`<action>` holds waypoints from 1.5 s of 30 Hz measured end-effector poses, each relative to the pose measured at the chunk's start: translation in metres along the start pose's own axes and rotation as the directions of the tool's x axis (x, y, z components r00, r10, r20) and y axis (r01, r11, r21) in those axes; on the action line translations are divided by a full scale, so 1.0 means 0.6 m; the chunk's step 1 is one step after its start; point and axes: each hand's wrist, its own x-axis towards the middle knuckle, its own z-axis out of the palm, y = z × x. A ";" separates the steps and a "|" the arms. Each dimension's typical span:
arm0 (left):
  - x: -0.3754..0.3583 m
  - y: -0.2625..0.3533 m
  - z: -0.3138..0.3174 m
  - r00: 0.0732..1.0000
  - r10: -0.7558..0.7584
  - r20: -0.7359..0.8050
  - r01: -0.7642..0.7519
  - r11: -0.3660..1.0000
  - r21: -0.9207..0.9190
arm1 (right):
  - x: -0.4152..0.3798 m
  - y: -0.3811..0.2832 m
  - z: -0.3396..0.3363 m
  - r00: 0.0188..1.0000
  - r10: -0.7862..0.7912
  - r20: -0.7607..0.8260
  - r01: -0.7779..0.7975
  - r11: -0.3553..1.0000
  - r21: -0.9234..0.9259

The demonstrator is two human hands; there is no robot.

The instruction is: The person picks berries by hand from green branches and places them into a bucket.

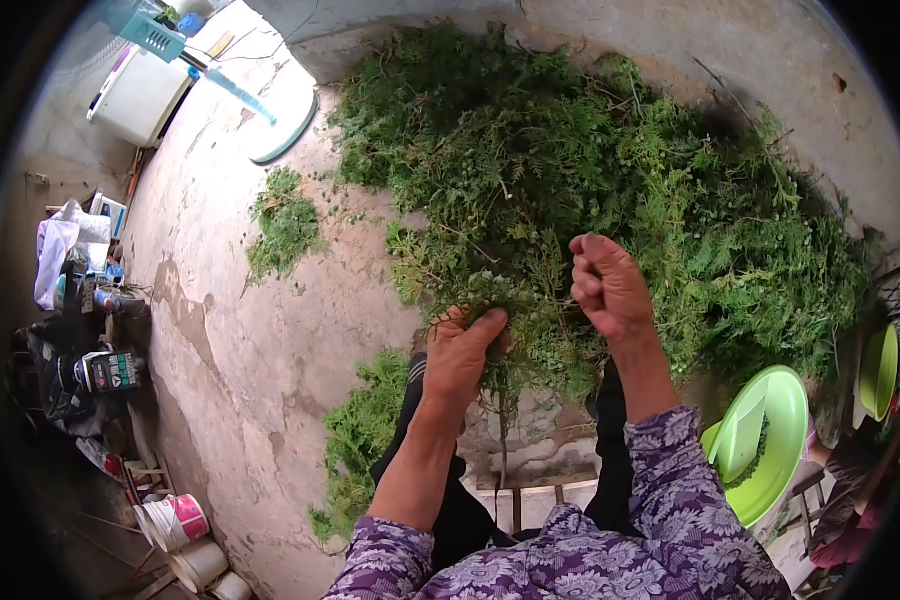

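My left hand (458, 355) is closed around a leafy cypress branch (495, 292), with the thumb pressed on the stem. The sprig carries small pale green cones, and part of it hangs below the hand. To its right, my right hand (610, 287) is curled with the fingers pinched together; what lies inside them, if anything, is hidden. Both hands are over the near edge of a large pile of green cypress branches (530, 130) on the floor.
A lime-green basin (792, 405) with small green bits stands at the right, a person's hand and sleeve beside it. Small branch heaps (285, 225) lie to the left. A fan base (288, 130), buckets (175, 522) and bags line the left side.
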 end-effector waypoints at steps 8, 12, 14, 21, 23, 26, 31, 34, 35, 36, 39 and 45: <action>-0.004 0.024 -0.002 0.999 0.006 0.041 -0.004 0.998 -0.057 | -0.018 0.008 0.043 0.976 0.188 0.105 -0.180 0.980 -0.086; -0.010 0.030 -0.002 0.998 0.002 0.059 0.001 0.999 -0.044 | -0.023 0.018 0.053 0.952 0.290 0.101 -0.252 0.926 -0.280; -0.008 0.025 -0.002 0.998 -0.020 0.064 0.024 0.998 -0.061 | -0.025 0.021 0.056 0.950 0.301 0.088 -0.256 0.907 -0.335; 0.000 0.011 -0.006 0.997 0.042 0.065 -0.041 0.999 -0.021 | -0.025 0.028 0.055 0.984 0.162 0.074 -0.098 0.840 -0.534; -0.001 0.008 -0.001 0.998 0.035 0.052 -0.034 0.999 -0.013 | -0.021 0.034 0.049 0.990 0.113 0.079 -0.049 0.826 -0.562; -0.005 0.014 -0.008 0.998 0.053 0.043 -0.055 0.997 0.047 | -0.009 0.033 0.038 0.985 0.072 -0.159 -0.133 0.897 -0.422; -0.009 0.031 -0.005 1.000 0.007 0.009 -0.007 0.999 -0.053 | -0.011 0.025 0.042 0.980 0.196 -0.020 -0.197 0.976 -0.094; -0.007 0.027 -0.008 0.999 -0.019 0.030 0.022 0.997 -0.079 | -0.013 0.037 0.044 0.954 0.270 0.132 -0.251 0.957 -0.145; -0.006 0.024 -0.009 0.999 -0.024 0.048 0.028 0.997 -0.076 | -0.018 0.038 0.057 0.959 0.269 0.085 -0.244 0.942 -0.233; -0.005 0.023 -0.009 0.999 -0.023 0.047 0.027 0.997 -0.077 | -0.021 0.039 0.064 0.964 0.263 0.039 -0.238 0.917 -0.319; -0.002 0.020 -0.010 0.998 -0.013 0.066 0.018 0.997 -0.080 | -0.026 0.042 0.063 0.943 0.299 0.148 -0.239 0.915 -0.324; -0.001 0.014 -0.012 0.995 0.011 0.095 -0.008 1.000 -0.028 | -0.023 0.049 0.055 0.944 0.245 0.223 -0.163 0.930 -0.330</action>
